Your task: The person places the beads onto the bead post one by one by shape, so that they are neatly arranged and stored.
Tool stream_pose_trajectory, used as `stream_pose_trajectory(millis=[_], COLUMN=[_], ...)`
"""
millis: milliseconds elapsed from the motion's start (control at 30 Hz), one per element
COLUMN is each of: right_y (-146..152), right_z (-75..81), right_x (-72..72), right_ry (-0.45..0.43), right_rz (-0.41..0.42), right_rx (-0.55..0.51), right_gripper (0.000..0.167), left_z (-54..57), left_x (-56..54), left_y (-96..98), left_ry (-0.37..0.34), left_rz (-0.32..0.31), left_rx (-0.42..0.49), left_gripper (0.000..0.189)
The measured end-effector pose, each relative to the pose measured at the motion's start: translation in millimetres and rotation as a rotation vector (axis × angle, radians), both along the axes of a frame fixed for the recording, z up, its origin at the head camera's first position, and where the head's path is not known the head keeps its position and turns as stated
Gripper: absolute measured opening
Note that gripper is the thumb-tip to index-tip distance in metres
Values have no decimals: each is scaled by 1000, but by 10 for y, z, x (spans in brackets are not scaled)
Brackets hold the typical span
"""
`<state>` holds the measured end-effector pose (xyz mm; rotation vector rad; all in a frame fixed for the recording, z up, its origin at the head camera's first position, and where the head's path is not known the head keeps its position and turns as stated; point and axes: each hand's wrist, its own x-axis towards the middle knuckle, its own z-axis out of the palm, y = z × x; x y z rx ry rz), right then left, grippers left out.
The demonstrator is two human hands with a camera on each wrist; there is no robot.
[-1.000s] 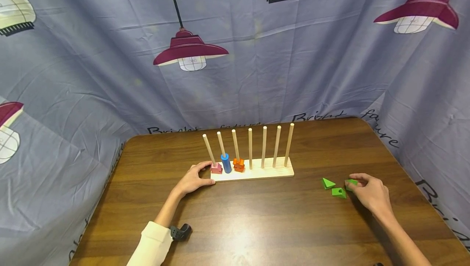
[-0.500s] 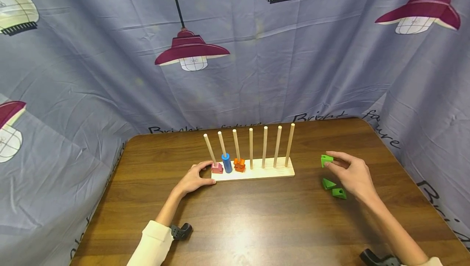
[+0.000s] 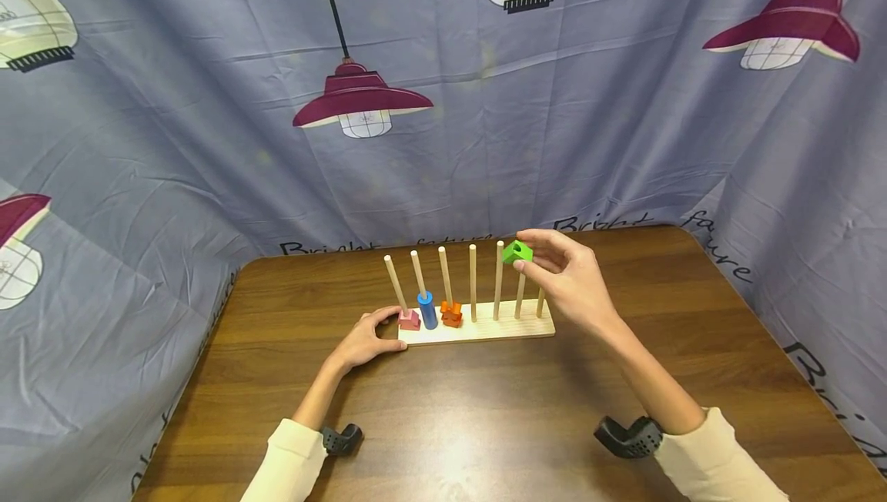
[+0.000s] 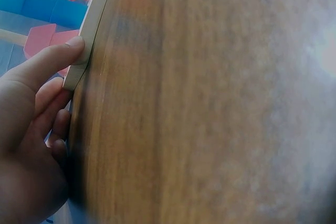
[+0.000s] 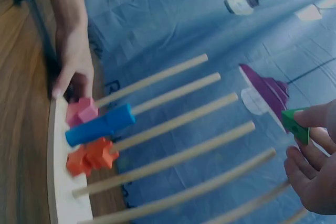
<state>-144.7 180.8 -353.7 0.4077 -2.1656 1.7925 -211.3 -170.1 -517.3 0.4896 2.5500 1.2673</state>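
A pale wooden peg board (image 3: 485, 327) with several upright rods lies on the table. Its left rods carry pink blocks (image 3: 410, 320), a blue cylinder stack (image 3: 427, 311) and orange star-shaped blocks (image 3: 452, 314). My left hand (image 3: 363, 340) grips the board's left end; the left wrist view shows the thumb (image 4: 52, 61) on the edge and fingers around the corner. My right hand (image 3: 571, 279) pinches a green block (image 3: 517, 252) with a hole through it. That block is held up near the tops of the right-hand rods, partly covering one; in the right wrist view the green block (image 5: 297, 124) is apart from the rods.
The brown wooden table (image 3: 457, 425) reaches back to a grey-blue curtain (image 3: 457, 179) printed with lamps. My right forearm (image 3: 651, 379) crosses over the table's right side and hides the spot where loose green blocks lay. Dark devices (image 3: 627, 438) sit on both wrists.
My right hand has lifted the green block from beside two other green pieces and carried it left to the rods. The left hand and the board have stayed in place.
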Motion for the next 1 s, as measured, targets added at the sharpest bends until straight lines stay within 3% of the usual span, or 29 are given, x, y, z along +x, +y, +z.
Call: stream_pose_trajectory(millis=[167,367,433,633,800,1000], right_y=[-246,-437,-470,-535,-568,-591], right_z=[45,-56,-113,-245,-352,-691], right_x=[-153,-303,-328,-353,-343,-322], right_ry=[68,147,127,57,23,-126], right_rz=[3,-93,-113,-103,-124,-143], right_rx=[-27,127,144,46,62,-35], right_gripper=[30,29,29,29,34,34], left_z=[4,4,-1,0,0,0], left_x=[-1,4,4,16,11,5], left_y=[-6,-1,0,-6,-6,0], left_ry=[2,5,1,-3,-12,1], left_rz=[1,8,10,15,10,8], left_rx=[-5,-5,-7,1,-2,-2], left_gripper=[75,75,76,76,76,75])
